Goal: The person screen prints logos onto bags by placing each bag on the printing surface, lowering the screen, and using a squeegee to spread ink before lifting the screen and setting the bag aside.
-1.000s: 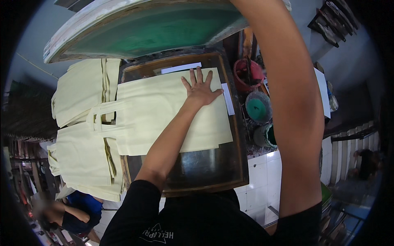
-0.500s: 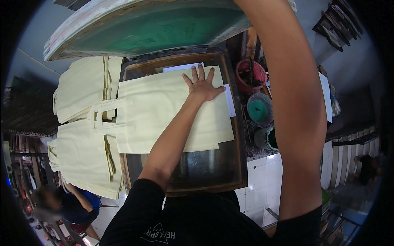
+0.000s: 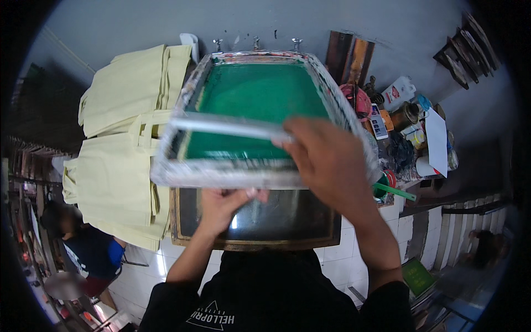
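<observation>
A framed screen [image 3: 260, 94] with bright green mesh sits in the middle of the view, above a dark, wood-edged board [image 3: 276, 218]; its pale, ink-smeared near rim is blurred. A long pale bar [image 3: 224, 126] crosses over the nearer part of the mesh, its left end over the frame's left side; the blur makes it impossible to tell whether it touches the mesh. The right hand [image 3: 329, 157] has its grip closed around the bar's right end, fingers curled. The left hand [image 3: 224, 207] is at the near rim, thumb pointing right and the fingers partly hidden by the frame, so I cannot tell whether its grip is closed on the edge. Metal clamps [image 3: 256, 43] stand along the screen's far side. To the left lie two piles of pale yellow cloth bags [image 3: 113, 182], with straps [image 3: 149, 124] reaching toward the frame. To the right, a cluttered bench [image 3: 408, 174] carries a pink container [image 3: 360, 104], a white jug [image 3: 398, 91], a white sheet [image 3: 437, 141] and a green stick [image 3: 395, 191] leaning from a pot. At the lower left is another person [image 3: 91, 252] in dark clothing, beside the tiled floor [image 3: 141, 276].
</observation>
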Motion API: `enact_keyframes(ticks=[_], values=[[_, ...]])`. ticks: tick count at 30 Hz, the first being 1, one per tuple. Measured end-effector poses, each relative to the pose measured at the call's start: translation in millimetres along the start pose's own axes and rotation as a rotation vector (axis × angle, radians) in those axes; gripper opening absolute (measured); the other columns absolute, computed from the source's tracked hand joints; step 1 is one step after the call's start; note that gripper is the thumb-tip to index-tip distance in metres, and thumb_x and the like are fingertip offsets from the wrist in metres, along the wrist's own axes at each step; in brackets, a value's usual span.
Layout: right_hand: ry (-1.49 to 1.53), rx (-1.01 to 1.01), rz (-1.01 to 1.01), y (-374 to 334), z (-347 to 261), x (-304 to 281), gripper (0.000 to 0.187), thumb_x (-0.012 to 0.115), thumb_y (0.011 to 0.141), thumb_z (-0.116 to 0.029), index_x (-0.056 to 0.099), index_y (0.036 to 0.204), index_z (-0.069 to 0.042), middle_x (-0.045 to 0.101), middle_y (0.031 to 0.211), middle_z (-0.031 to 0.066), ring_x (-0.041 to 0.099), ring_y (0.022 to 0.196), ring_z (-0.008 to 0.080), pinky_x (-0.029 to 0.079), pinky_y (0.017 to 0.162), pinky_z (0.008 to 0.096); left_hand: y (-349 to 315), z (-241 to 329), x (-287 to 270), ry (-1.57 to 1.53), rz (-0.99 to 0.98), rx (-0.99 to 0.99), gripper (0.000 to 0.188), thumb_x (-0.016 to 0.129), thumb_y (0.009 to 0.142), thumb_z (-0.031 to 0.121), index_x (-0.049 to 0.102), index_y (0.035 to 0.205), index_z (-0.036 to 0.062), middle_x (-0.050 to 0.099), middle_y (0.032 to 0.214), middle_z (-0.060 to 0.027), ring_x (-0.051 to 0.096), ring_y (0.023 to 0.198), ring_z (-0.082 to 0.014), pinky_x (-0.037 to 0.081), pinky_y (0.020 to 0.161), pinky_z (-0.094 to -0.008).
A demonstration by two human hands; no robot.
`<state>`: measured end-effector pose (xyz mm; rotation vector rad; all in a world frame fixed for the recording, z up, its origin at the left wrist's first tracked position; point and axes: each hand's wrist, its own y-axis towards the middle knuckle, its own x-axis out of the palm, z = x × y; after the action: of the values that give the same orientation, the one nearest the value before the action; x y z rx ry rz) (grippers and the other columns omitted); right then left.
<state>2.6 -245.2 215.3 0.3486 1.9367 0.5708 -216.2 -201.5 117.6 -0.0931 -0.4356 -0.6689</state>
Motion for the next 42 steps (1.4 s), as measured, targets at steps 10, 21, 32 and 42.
enact_keyframes(ticks=[10, 21, 32, 42], values=[[-0.076, 0.034, -0.284, -78.3, 22.2, 82.9, 0.017, 0.067, 0.092, -0.023, 0.062, 0.094, -0.007, 0.069, 0.093, 0.0095, 0.069, 0.084, 0.0284, 0.055, 0.067, 0.0394, -67.8, -94.5, -33.0, -0.019, 0.192, -0.526, 0.021, 0.063, 0.099, 0.013, 0.071, 0.102, -0.0069, 0.075, 0.09, -0.0184, 0.072, 0.07, -0.0214, 0.058, 0.07, -0.0319], [-0.149, -0.157, -0.25, -87.2, 25.2, 93.5, 0.013, 0.067, 0.087, -0.02, 0.06, 0.092, -0.011, 0.067, 0.088, 0.0066, 0.069, 0.083, 0.0247, 0.056, 0.065, 0.0396, -69.8, -92.1, -33.0, -0.012, 0.175, -0.524, 0.017, 0.061, 0.098, 0.008, 0.066, 0.102, -0.0075, 0.073, 0.084, -0.018, 0.072, 0.066, -0.0237, 0.057, 0.062, -0.0322], [-0.095, 0.079, -0.477, 120.3, 180.6, 147.7, 0.037, 0.067, 0.093, -0.043, 0.07, 0.11, -0.01, 0.072, 0.088, 0.0183, 0.069, 0.088, 0.0426, 0.052, 0.076, 0.055, -57.5, -66.3, -35.5, -0.311, 0.225, -0.725, 0.029, 0.058, 0.098, 0.013, 0.061, 0.113, -0.0113, 0.07, 0.105, -0.0328, 0.075, 0.081, -0.0339, 0.061, 0.083, -0.0426], [-0.333, 0.157, -0.323, 142.9, 179.9, 182.5, 0.066, 0.06, 0.088, -0.069, 0.075, 0.104, -0.008, 0.075, 0.09, 0.0173, 0.072, 0.086, 0.0377, 0.055, 0.077, 0.0518, 22.7, -11.6, -48.2, 0.191, -0.156, -0.455, 0.02, 0.057, 0.102, 0.014, 0.066, 0.115, 0.0006, 0.074, 0.106, -0.0151, 0.073, 0.089, -0.0209, 0.058, 0.071, -0.0293]])
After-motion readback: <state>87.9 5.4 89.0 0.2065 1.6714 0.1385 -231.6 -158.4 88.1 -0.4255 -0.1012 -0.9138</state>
